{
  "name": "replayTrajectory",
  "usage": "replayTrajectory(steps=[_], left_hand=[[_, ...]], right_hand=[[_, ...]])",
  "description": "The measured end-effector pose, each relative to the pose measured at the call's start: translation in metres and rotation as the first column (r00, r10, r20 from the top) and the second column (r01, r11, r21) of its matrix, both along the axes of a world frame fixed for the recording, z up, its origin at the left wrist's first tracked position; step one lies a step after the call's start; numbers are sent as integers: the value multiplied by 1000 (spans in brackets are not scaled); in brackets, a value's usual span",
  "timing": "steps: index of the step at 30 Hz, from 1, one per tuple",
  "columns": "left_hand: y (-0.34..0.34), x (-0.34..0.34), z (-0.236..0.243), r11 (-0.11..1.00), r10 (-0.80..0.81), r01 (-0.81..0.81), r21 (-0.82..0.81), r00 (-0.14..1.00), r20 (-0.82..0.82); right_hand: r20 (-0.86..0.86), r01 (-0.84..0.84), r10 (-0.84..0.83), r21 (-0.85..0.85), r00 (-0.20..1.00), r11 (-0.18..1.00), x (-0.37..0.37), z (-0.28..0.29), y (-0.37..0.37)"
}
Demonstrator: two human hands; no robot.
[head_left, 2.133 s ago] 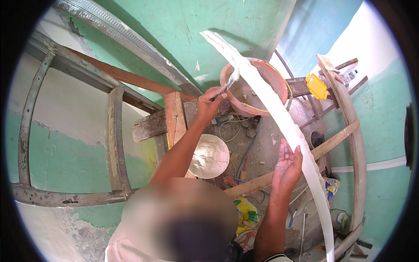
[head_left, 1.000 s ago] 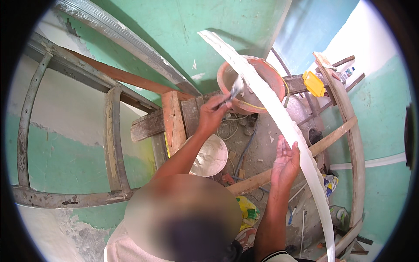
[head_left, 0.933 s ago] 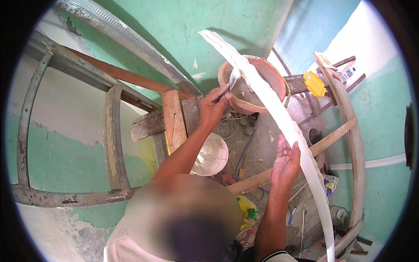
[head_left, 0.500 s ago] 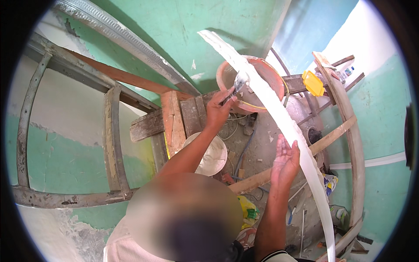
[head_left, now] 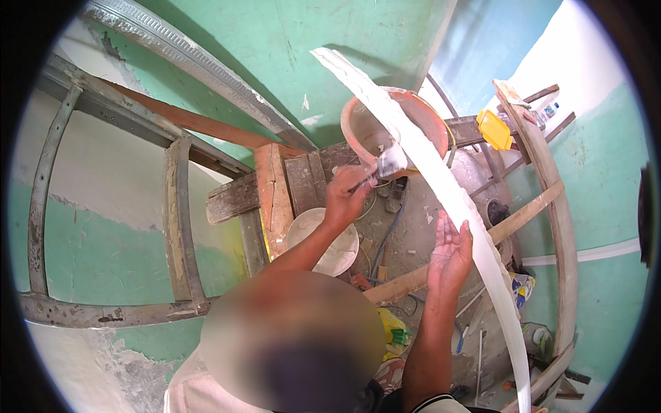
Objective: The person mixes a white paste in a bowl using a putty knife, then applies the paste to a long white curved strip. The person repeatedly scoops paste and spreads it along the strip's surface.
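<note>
White strip (head_left: 435, 166) borders the upturned, spread right hand (head_left: 449, 258); left hand (head_left: 347, 196) pinches what seems a scraper (head_left: 392, 162).

Beyond the left fingers (head_left: 352, 175), a weathered wooden plank (head_left: 234, 198) appears to carry an orange bucket (head_left: 354, 138) and, farther right, a yellow plastic container (head_left: 494, 131). Lower down, between these and the right fingers (head_left: 449, 235), the dusty grey floor (head_left: 416, 237) bears a bluish cable (head_left: 392, 230) and rubble (head_left: 394, 199).

The left hand (head_left: 350, 193) and right hand (head_left: 449, 260) are bare, as are the 2 forearms (head_left: 427, 351). At the lower edge, a dark sleeve (head_left: 430, 400) with light striped trim shows on the right; pale pinkish cloth (head_left: 184, 394) shows on the left. A blur hides the middle.
</note>
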State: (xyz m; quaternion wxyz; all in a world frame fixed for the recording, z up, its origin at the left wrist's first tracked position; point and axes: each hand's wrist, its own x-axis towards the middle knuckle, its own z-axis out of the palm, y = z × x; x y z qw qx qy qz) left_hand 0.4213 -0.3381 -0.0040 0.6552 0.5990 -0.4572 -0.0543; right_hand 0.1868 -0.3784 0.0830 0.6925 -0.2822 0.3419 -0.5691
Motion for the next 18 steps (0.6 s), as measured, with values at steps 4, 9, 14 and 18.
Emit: replayTrajectory(steps=[4,9,14,18], left_hand=[[-23,11,20,989,149,-148,-31,988,39],[-42,36,16,941,338,-330,-79,933,122],[-37,58,-6,902,431,-430,-32,902,26],[-28,37,-4,935,351,-353,-20,933,-80]], right_hand=[[-2,4,-4,0,1000,1000,-2,-1,0],[22,-4,4,15,1000,1000,-2,3,0],[39,-10,10,19,999,1000,-1,1,-2],[35,-8,8,10,999,1000,-3,2,-3]])
